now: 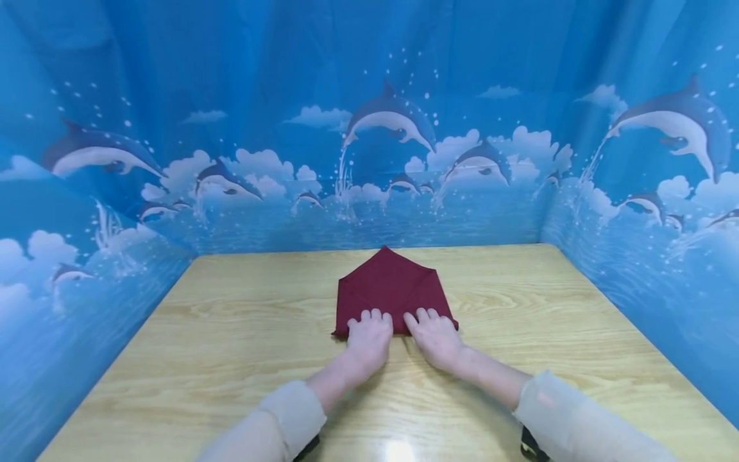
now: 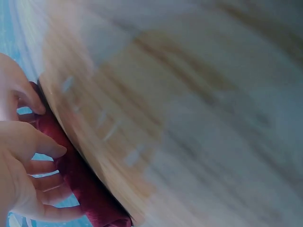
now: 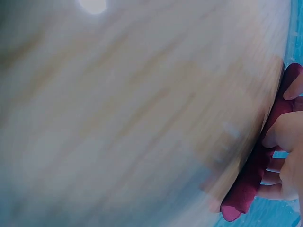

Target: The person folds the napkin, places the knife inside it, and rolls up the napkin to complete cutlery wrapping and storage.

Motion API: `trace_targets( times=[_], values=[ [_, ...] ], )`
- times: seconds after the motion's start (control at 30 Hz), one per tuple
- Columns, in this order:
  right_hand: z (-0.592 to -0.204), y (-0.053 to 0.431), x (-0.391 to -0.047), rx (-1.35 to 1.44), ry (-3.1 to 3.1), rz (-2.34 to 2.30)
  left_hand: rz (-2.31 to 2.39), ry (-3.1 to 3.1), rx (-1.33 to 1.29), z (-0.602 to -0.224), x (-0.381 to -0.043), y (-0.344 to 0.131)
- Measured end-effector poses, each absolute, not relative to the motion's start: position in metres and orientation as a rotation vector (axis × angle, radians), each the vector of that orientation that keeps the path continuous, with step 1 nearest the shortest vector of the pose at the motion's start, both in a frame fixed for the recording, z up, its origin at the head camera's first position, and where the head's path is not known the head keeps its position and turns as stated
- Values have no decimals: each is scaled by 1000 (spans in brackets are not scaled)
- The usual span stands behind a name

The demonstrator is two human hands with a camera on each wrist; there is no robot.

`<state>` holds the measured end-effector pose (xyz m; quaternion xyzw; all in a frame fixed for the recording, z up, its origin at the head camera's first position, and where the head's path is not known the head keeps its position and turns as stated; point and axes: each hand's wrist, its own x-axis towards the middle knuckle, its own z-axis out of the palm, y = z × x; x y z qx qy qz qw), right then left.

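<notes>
A dark red cloth point(image 1: 388, 282) lies on the wooden table, its far end coming to a point and its near edge rolled into a tube. My left hand point(image 1: 369, 337) holds the left part of that roll. In the left wrist view the thumb presses the near side of the rolled edge point(image 2: 87, 189) while the fingers reach over it. My right hand point(image 1: 437, 340) grips the right part in the same way, thumb against the rolled edge point(image 3: 248, 184) in the right wrist view. A small gap separates the two hands.
The wooden table point(image 1: 248, 333) extends around the cloth on every side. Blue curtains point(image 1: 277, 64) printed with dolphins and clouds hang along its back and both sides. Light sleeves point(image 1: 294, 417) cover the forearms.
</notes>
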<state>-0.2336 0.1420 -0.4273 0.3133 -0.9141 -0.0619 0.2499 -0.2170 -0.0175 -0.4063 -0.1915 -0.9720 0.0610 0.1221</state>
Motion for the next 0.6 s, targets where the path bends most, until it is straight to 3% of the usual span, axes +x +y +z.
trace_targets(
  times=[0.6],
  values=[
    [-425,137,-237,825,-2566,-158,280,-2806,-521,-415,-225,-16]
  ],
)
